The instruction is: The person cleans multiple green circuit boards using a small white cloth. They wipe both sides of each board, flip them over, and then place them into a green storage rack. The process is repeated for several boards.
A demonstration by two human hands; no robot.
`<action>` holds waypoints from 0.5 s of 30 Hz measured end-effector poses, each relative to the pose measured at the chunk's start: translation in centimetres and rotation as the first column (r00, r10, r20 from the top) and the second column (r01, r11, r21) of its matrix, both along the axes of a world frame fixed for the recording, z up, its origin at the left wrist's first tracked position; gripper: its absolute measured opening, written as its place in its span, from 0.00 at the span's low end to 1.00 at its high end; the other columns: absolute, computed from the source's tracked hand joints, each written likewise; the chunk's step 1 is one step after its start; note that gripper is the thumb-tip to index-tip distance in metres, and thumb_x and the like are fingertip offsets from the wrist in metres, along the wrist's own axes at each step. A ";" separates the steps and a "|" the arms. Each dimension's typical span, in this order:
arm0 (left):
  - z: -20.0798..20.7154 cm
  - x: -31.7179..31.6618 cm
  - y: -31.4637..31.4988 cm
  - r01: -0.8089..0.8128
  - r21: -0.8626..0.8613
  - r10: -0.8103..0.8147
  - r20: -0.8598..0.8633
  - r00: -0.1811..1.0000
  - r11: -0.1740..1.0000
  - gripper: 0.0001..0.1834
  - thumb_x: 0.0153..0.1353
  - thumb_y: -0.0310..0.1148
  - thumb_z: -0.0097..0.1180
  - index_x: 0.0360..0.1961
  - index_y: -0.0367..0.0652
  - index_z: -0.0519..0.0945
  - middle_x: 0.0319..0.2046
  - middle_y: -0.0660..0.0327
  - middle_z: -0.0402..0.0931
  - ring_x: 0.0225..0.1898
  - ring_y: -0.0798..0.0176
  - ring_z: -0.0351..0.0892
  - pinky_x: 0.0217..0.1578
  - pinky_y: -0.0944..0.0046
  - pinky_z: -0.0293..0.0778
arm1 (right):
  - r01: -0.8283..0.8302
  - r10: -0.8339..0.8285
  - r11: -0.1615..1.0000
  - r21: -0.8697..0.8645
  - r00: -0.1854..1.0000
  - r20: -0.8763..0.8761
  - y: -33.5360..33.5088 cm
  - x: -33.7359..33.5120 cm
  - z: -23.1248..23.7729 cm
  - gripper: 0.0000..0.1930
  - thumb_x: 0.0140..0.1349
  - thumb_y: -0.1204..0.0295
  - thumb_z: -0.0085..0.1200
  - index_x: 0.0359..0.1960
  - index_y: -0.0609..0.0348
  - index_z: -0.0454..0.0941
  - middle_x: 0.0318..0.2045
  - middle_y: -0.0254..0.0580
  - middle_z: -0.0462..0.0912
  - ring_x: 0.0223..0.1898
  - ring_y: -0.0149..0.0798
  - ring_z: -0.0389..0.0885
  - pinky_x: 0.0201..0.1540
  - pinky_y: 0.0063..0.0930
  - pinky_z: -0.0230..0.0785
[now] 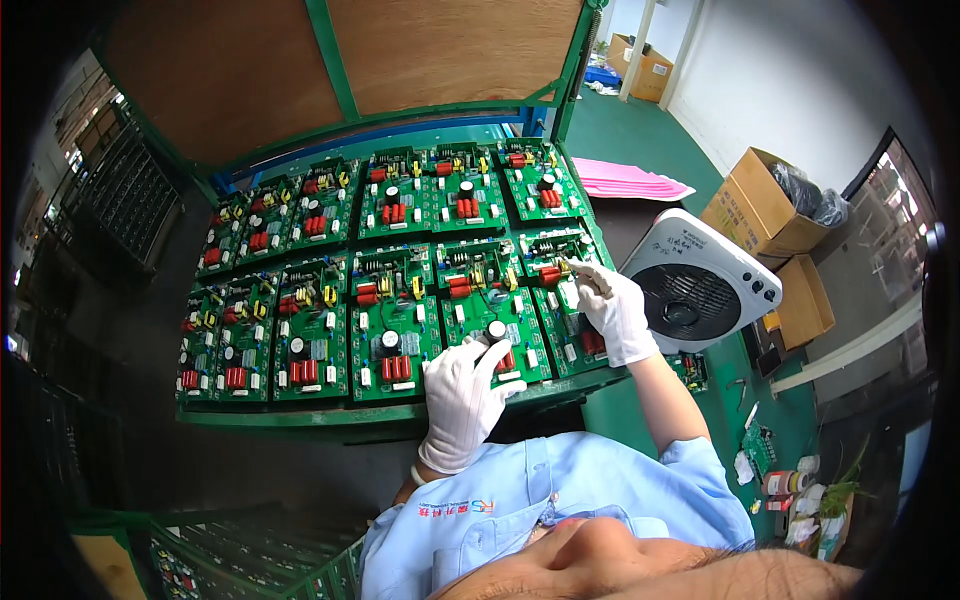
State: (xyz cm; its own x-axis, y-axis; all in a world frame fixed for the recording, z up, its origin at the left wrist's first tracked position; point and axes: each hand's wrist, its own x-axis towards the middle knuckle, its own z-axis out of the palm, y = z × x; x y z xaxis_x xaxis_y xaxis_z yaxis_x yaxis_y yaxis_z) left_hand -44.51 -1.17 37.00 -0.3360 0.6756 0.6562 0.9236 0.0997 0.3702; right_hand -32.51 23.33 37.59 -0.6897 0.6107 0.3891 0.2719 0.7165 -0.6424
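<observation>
Two gloved hands, left hand (462, 398) and right hand (614, 310), on edge circuit boards (497, 322)

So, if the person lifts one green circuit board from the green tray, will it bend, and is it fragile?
The green circuit board under the left hand probably stays stiff, as every board lies flat. It looks rather fragile: red blocks and black round parts stand up from it and could snag or break. The right hand pinches at a neighbouring board, so a light grip by the edges seems wise.
</observation>
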 end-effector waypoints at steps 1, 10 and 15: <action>0.0 0.2 -0.1 -0.005 -0.033 0.005 0.018 1.000 0.999 0.32 0.42 0.48 0.72 0.48 0.46 0.82 0.38 0.59 0.78 0.39 0.52 0.78 0.39 0.52 0.72 | -0.016 0.017 0.999 -0.038 0.999 0.028 0.4 0.3 -0.1 0.18 0.61 0.77 0.57 0.53 0.50 0.83 0.30 0.41 0.85 0.27 0.34 0.83 0.33 0.23 0.75; 1.1 0.2 -1.4 0.065 0.055 -0.064 -0.021 0.998 0.996 0.28 0.56 0.51 0.67 0.51 0.43 0.80 0.48 0.53 0.78 0.48 0.46 0.78 0.52 0.48 0.72 | -0.044 0.133 0.781 0.623 0.986 -0.096 6.5 0.2 12.8 0.24 0.53 0.75 0.68 0.54 0.50 0.79 0.37 0.46 0.85 0.36 0.47 0.85 0.43 0.32 0.78; 0.5 -0.7 -3.2 -0.217 0.326 0.254 -0.074 0.965 0.920 0.22 0.66 0.49 0.60 0.51 0.43 0.80 0.54 0.52 0.75 0.57 0.44 0.73 0.60 0.43 0.66 | 0.373 -0.016 0.244 0.895 0.924 -0.381 14.2 -4.5 31.4 0.35 0.55 0.74 0.64 0.66 0.43 0.69 0.60 0.49 0.74 0.58 0.53 0.75 0.58 0.40 0.73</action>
State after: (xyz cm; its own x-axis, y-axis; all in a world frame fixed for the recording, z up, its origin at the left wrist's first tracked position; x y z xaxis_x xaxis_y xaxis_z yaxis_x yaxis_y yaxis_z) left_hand -45.20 -4.41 37.47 -0.3722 0.3410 0.8633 0.9248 0.2156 0.3135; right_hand -37.04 37.53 68.96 -0.3789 -0.2171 0.8996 0.4686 0.7933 0.3888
